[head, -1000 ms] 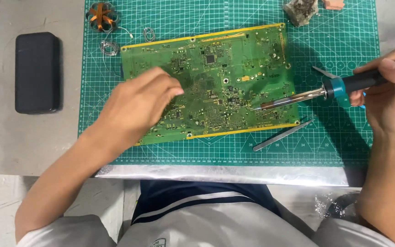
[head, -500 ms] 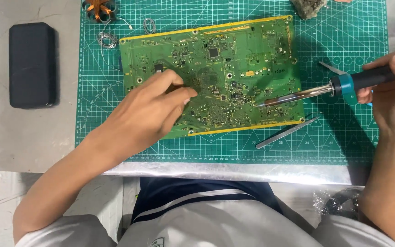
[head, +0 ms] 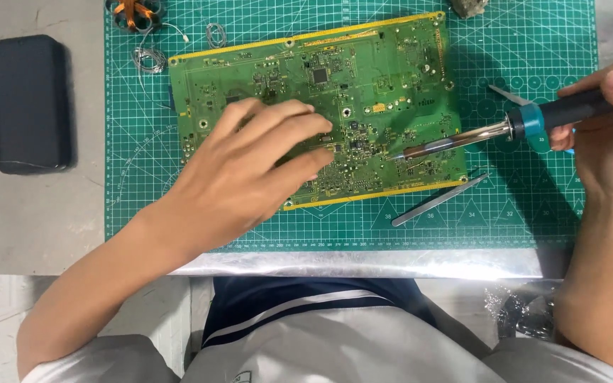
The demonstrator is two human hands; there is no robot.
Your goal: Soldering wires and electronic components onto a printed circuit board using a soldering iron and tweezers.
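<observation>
The green circuit board (head: pixel 363 92) lies tilted on the green cutting mat (head: pixel 533 42), filling the upper middle of the frame, its yellow-edged lower border running down toward the lower right. Half a second ago your left hand (head: pixel 250 177) had one finger stretched toward the middle of the board; now the fingers (head: pixel 285 135) are spread flat over the board's lower left part, open and pressing down rather than gripping anything. As a judgement, that reads as you steadying the board so it stays put under the iron.

The soldering iron (head: pixel 505 128) has barely moved over the last second: its tip sits at the board's lower right area, touching or just above the small components there; which of the two cannot be told. Your right hand (head: pixel 604 135), at the right edge of the frame, is closed around the iron's dark handle behind the teal collar.

Just below the board's lower right corner, grey tweezers (head: pixel 438 201) lie on the mat, untouched. Coils of thin wire (head: pixel 149 58) sit at the board's upper left corner, and a black case (head: pixel 30 103) rests on the grey table (head: pixel 37 220) at far left, well apart from both hands.
</observation>
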